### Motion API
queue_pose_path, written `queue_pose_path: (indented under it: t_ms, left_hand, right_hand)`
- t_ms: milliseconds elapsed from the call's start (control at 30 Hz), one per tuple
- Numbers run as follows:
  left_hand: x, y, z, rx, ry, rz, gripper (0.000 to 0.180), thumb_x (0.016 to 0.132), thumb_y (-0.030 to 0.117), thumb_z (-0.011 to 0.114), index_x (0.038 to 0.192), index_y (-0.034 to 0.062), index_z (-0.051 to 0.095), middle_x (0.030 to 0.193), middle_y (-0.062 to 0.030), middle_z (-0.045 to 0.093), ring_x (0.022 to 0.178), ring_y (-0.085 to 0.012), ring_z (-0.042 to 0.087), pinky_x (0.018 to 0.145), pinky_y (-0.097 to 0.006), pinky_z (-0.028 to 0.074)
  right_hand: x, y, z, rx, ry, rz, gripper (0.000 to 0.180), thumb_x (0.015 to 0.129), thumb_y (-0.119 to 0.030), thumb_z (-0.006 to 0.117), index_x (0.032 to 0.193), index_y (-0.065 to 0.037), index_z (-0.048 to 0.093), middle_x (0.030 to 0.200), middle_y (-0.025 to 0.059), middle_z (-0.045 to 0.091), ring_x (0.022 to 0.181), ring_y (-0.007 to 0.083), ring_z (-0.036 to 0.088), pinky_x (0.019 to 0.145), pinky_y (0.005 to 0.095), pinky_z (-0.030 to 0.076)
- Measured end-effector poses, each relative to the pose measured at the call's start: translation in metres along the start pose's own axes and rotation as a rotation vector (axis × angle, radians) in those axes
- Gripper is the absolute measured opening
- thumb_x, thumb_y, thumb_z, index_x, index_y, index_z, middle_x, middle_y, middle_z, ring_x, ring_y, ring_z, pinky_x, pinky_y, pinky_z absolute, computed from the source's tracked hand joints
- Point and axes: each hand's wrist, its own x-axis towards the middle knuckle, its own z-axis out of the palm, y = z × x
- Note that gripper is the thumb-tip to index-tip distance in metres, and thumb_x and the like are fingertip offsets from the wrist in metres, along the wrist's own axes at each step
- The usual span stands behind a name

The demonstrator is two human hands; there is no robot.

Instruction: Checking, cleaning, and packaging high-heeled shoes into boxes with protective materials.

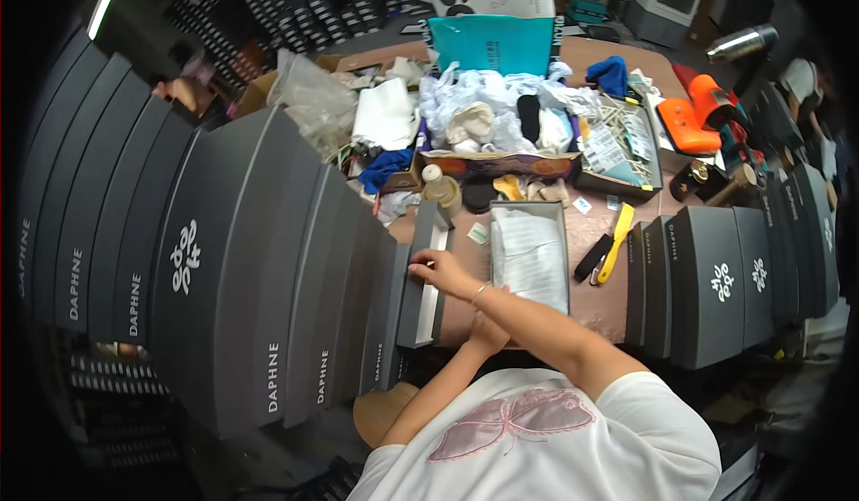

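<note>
In front of me on the table lies an open grey shoebox (565, 264), with white tissue paper (528, 250) covering what is inside. My right arm crosses over my left. Curled at the edge of a dark shoebox lid (433, 224), the fingers of my right hand (440, 271) appear to pinch it. This lid stands on its side left of the box, its pale inside facing right. Close to the open box's near left side is my left hand (490, 328). Its fingers are largely hidden behind my right forearm.
Dark shoeboxes (228, 250) stand in rows on the left, with more shoeboxes (707, 277) at right. Behind the open box is a carton (501, 165) of crumpled tissue. A yellow-handled brush (614, 246), a bottle (440, 188) and an orange tool (687, 125) are around it.
</note>
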Motion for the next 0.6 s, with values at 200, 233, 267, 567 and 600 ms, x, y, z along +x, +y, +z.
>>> queue_pose_path:
  t_ms: [200, 233, 267, 567, 600]
  left_hand:
    - [-0.086, -0.012, 0.009, 0.214, -0.135, -0.149, 0.041, 0.086, 0.016, 0.058, 0.124, 0.0035, 0.053, 0.131, -0.0248, 0.046, 0.124, -0.0434, 0.042, 0.103, -0.056, 0.032]
    - [-0.073, 0.006, -0.028, 0.044, -0.181, -0.235, 0.048, 0.084, 0.016, 0.059, 0.128, 0.0010, 0.049, 0.131, -0.0255, 0.048, 0.122, -0.0446, 0.043, 0.103, -0.050, 0.036]
    - [-0.075, 0.004, -0.046, -0.030, -0.220, -0.313, 0.050, 0.085, 0.017, 0.059, 0.130, 0.0001, 0.048, 0.130, -0.0261, 0.048, 0.121, -0.0451, 0.043, 0.104, -0.048, 0.036]
    - [0.007, -0.036, -0.041, -0.898, -0.001, -1.008, 0.044, 0.100, 0.031, 0.046, 0.127, -0.0035, 0.051, 0.127, -0.0186, 0.055, 0.118, -0.0230, 0.051, 0.098, -0.034, 0.040]
    - [0.001, -0.034, -0.032, -0.850, 0.014, -0.970, 0.046, 0.101, 0.032, 0.045, 0.129, -0.0042, 0.049, 0.126, -0.0169, 0.057, 0.114, -0.0222, 0.053, 0.097, -0.034, 0.040]
  right_hand:
    - [-0.069, -0.034, -0.064, 0.339, 0.547, 0.086, 0.026, 0.079, -0.018, 0.076, 0.093, -0.003, 0.061, 0.081, 0.0051, 0.062, 0.070, 0.0123, 0.058, 0.064, 0.0276, 0.048]
    - [-0.091, -0.046, -0.100, 0.603, 0.666, 0.127, 0.027, 0.080, -0.019, 0.076, 0.097, -0.004, 0.061, 0.082, 0.0054, 0.062, 0.072, 0.0126, 0.059, 0.065, 0.0269, 0.049]
    - [-0.110, -0.033, -0.129, 0.580, 0.626, 0.194, 0.032, 0.082, -0.021, 0.073, 0.105, -0.003, 0.060, 0.085, 0.0077, 0.063, 0.076, 0.0131, 0.060, 0.066, 0.0268, 0.049]
    - [-0.145, 0.059, -0.157, -0.196, 0.482, 0.385, 0.054, 0.089, -0.033, 0.063, 0.128, 0.004, 0.053, 0.089, 0.0182, 0.067, 0.081, 0.0211, 0.065, 0.075, 0.0307, 0.050]
    - [-0.144, 0.055, -0.162, -0.288, 0.426, 0.398, 0.054, 0.089, -0.034, 0.062, 0.126, 0.004, 0.054, 0.088, 0.0194, 0.068, 0.082, 0.0224, 0.065, 0.076, 0.0314, 0.050]
